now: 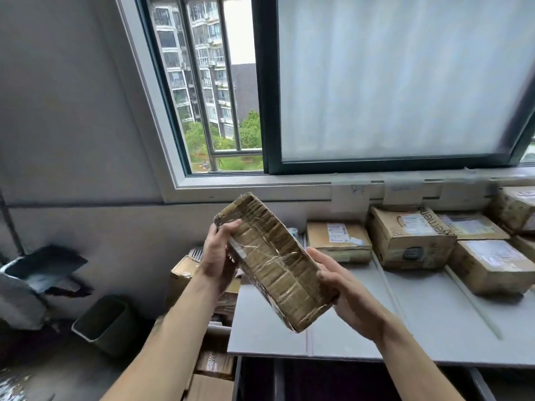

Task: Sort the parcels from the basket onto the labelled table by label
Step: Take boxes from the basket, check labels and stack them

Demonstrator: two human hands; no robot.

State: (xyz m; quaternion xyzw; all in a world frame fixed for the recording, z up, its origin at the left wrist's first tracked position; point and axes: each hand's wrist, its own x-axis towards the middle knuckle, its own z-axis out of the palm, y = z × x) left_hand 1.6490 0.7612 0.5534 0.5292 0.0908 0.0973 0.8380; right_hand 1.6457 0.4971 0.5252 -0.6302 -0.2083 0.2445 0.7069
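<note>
**Taped parcel held up in both hands above the desk**

Head view. In the middle, lifted in the air and resting on nothing: a long brown cardboard parcel wrapped in clear tape (275, 267), tilted, one end up toward the window, the other end down toward the person. Held over the left front part of a pale grey desk (434, 322), near its left edge.

Left hand (215, 256) at the upper left edge of the parcel, grip closed on it, fingers curled over the cardboard edge. Right hand (344, 287) at the lower right end, grip closed on the parcel as well, thumb lying along the side, other fingers hidden underneath.

On the desk, thin white strips (388, 282) running from front to back and dividing the top into sections. At the back of the desk, close to the wall, more parcels:
- a flat brown cardboard box with a white label (337, 237), just right of the held parcel;
- in the next section, a taller brown box with black printed letters (411, 238);
- further right, a flat pale parcel (472, 225) behind and a brown labelled box (492, 266) in front;
- at the far right, one more brown box (515, 206), cut off by the picture edge.

On the wall just under the window sill, white paper sheets (402, 191) taped up, writing too blurred to read.

Left of the desk and lower, a heap of brown cardboard boxes (185, 276), partly hidden behind the left forearm; in a basket or not, cannot tell. On the floor at the left, a grey-green plastic bin (104, 322). Above everything, a large dark-framed window (390, 82) with one frosted pane.
</note>
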